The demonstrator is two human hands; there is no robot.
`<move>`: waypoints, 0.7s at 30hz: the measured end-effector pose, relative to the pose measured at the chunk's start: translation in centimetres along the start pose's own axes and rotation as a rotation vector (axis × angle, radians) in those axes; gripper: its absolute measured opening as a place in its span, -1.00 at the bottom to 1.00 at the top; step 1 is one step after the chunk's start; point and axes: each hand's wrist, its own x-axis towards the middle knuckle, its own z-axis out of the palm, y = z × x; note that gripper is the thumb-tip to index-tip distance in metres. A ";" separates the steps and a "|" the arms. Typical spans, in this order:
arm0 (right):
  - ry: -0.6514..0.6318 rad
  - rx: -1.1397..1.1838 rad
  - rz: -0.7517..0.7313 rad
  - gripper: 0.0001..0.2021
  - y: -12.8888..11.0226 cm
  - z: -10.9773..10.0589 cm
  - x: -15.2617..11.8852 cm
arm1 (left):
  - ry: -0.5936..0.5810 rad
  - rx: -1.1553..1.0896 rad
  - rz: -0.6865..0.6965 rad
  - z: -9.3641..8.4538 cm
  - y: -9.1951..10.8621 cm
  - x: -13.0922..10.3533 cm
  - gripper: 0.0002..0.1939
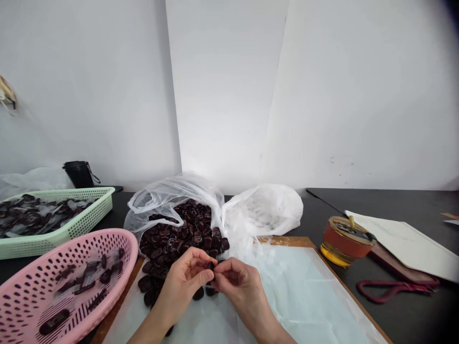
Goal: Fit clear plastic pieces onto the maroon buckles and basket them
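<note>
My left hand (186, 279) and my right hand (238, 284) meet over the pale sheet, fingertips pinched together. Between them is a small dark brown piece (212, 265), mostly covered by the fingers; its exact kind does not show. Just behind the hands, a heap of similar dark glossy pieces (190, 227) spills from a clear plastic bag (158, 191). A few loose ones lie below the hands on the pale sheet (301, 291). Right of the heap sits a second white plastic bag (267, 208), with small translucent pieces spilling from its mouth.
A pink basket (127, 243) with several dark parts in clear wrapping stands left, before a green basket (103, 205) of similar parts. To the right are a tape roll (346, 239), red-handled scissors (387, 289) and an open notebook (405, 239). A black cup (79, 174) stands at back left.
</note>
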 end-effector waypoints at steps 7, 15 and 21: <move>0.057 -0.244 -0.162 -0.90 -0.7 0.0 0.0 | 0.004 0.000 -0.034 0.4 -0.3 0.3 -0.85; 0.056 -0.300 -0.206 -0.87 -2.3 -0.7 0.1 | -0.035 0.014 -0.124 0.2 -0.1 0.1 -0.82; -0.002 -0.135 -0.094 -0.93 -2.2 -0.8 0.1 | -0.054 -0.079 -0.162 0.0 -0.3 0.2 -0.79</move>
